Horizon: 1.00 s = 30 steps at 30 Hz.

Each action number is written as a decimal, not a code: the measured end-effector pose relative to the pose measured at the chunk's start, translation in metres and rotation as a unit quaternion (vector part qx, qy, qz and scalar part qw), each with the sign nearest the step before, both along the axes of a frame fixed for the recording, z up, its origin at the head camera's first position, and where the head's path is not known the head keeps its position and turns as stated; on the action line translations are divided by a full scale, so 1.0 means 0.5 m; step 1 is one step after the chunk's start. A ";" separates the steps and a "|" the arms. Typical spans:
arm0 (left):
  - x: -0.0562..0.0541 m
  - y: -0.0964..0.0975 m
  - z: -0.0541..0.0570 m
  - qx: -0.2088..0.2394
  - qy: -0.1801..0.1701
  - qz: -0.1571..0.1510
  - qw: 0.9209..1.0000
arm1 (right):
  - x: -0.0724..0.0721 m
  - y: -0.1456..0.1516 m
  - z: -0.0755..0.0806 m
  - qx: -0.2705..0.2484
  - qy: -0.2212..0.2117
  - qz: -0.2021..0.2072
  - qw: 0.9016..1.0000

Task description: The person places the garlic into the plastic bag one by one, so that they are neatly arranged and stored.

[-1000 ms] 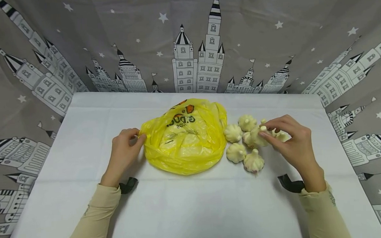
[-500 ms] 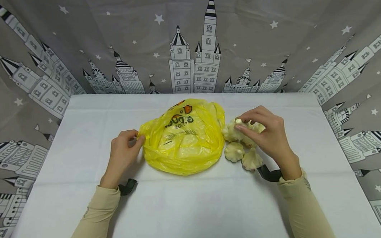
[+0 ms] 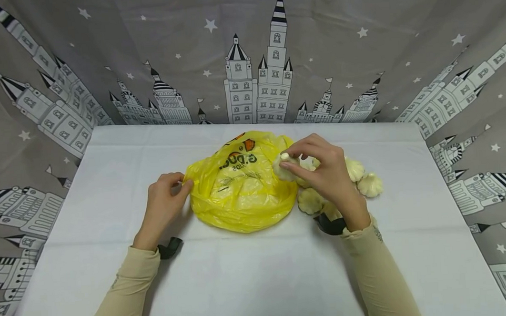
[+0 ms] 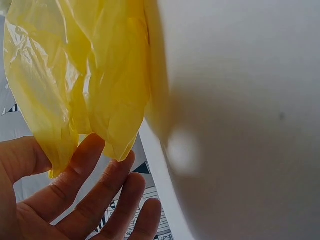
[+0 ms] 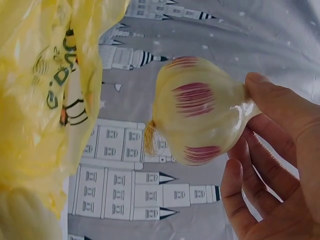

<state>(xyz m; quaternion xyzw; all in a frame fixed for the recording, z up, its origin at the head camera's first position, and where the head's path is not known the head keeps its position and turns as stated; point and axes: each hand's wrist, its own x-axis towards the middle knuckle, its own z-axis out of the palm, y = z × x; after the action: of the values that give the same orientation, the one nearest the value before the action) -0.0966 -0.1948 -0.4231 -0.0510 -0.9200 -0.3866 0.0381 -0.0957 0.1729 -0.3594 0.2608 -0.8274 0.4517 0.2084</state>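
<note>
A yellow plastic bag (image 3: 242,192) with dark lettering lies spread on the table, its mouth facing up. My left hand (image 3: 163,203) pinches the bag's left edge between thumb and index finger; in the left wrist view the bag's edge (image 4: 60,150) hangs from that pinch. My right hand (image 3: 327,173) grips a garlic bulb (image 5: 200,110) by its stem, held up at the bag's right rim. The bulb is pale with purple streaks and a tuft of roots. More garlic bulbs (image 3: 369,185) lie right of the bag, partly hidden under my right hand.
A white cloth (image 3: 242,282) covers the table. Behind it hangs a grey curtain (image 3: 157,48) printed with castles and stars. Each wrist bears a black strap piece (image 3: 170,248).
My right hand has carried the garlic bulb leftward from the pile to the bag's right rim, uncovering bulbs on the right. My left hand keeps its pinch on the bag.
</note>
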 end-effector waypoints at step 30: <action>-0.001 -0.007 -0.006 0.005 -0.012 -0.006 1.000 | -0.077 -0.185 0.002 -0.037 0.015 0.049 0.998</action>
<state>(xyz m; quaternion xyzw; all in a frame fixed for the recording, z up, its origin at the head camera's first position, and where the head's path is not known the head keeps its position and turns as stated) -0.0969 -0.1983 -0.4261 -0.0513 -0.9183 -0.3917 0.0251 -0.1340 0.0804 -0.3584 0.2999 -0.7930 0.4877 0.2083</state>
